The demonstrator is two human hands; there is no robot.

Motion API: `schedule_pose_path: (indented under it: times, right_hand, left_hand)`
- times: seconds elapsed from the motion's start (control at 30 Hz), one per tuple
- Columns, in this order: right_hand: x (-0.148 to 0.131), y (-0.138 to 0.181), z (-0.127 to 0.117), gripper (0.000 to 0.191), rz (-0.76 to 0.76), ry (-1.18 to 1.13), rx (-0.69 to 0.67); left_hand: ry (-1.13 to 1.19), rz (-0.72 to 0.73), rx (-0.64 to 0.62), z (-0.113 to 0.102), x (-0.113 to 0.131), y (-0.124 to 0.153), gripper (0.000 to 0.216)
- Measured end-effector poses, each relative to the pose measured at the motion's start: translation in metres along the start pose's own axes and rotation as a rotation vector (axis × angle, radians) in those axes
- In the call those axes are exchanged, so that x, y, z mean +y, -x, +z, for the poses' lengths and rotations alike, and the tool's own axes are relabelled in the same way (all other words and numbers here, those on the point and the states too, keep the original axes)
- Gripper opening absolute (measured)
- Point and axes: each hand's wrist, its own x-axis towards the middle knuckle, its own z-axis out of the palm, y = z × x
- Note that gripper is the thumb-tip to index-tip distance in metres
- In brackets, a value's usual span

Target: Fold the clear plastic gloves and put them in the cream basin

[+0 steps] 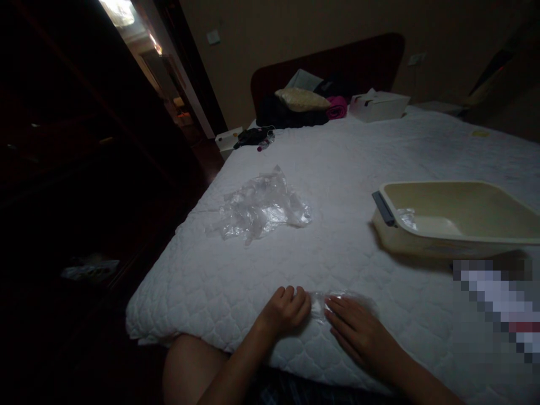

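Observation:
A clear plastic bag (318, 306) lies flattened on the white quilted bed near its front edge. My left hand (288, 308) is closed at the bag's left end, fingers curled onto it. Palm down, my right hand (358, 329) rests on the bag with the fingers stretched out, covering much of it. Beyond my hands lies a loose heap of crinkled clear plastic bags (268, 208). To the right stands a cream plastic bin (442, 247) with a grey latch, and a small piece of clear plastic (407, 218) is inside it.
Toward the headboard (329, 62) are a pillow (301, 99), dark cloth, a rolled magenta cloth (336, 107) and a white box (379, 107). A small bottle (265, 143) lies at the bed's far left. The bed's left edge (169, 242) drops to a dark floor. A blurred patch covers the lower right.

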Motion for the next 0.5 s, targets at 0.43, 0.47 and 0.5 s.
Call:
schedule_pose_path:
  times: [0.43,0.47,0.5]
  right_hand:
    - [0.001,-0.003,-0.009,0.039,0.057,-0.13,-0.04]
    - [0.002,-0.003,-0.01,0.037,0.101,-0.186,-0.027]
    - [0.004,-0.002,-0.011,0.034,0.165,-0.247,0.0]
  left_hand:
    - [0.408,-0.005,-0.293,-0.03,0.005,0.014,0.05]
    - [0.404,-0.005,-0.319,-0.028,0.008,0.017,0.05]
    - [0.398,-0.006,-0.34,-0.027,0.01,0.02,0.051]
